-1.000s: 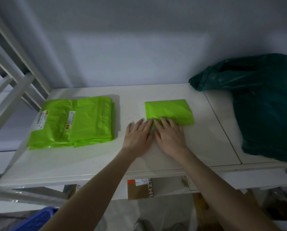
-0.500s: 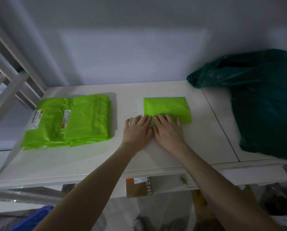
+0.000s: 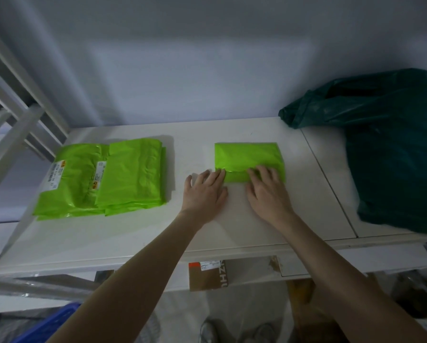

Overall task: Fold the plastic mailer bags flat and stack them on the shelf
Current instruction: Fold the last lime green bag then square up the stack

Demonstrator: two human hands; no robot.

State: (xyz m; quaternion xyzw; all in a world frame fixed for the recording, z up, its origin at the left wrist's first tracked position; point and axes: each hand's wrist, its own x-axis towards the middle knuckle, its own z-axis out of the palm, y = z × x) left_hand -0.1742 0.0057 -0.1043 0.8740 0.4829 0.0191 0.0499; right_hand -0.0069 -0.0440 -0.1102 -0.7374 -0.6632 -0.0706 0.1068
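Observation:
A folded bright green mailer bag (image 3: 247, 157) lies flat in the middle of the white shelf (image 3: 133, 233). My left hand (image 3: 203, 191) lies flat on the shelf, its straight fingertips touching the bag's near left corner. My right hand (image 3: 268, 191) presses with straight fingers on the bag's near right edge. A stack of folded green mailer bags (image 3: 103, 179) with white labels sits at the left of the shelf, apart from both hands.
A large dark green plastic bag (image 3: 390, 149) bulges over the right end of the shelf. White rack posts (image 3: 17, 134) slant at the far left. Below the shelf are a cardboard box (image 3: 208, 276) and a blue crate (image 3: 49, 325).
My two hands, side by side at the bag's near edge before, have spread apart, the left toward the left corner, the right toward the right edge.

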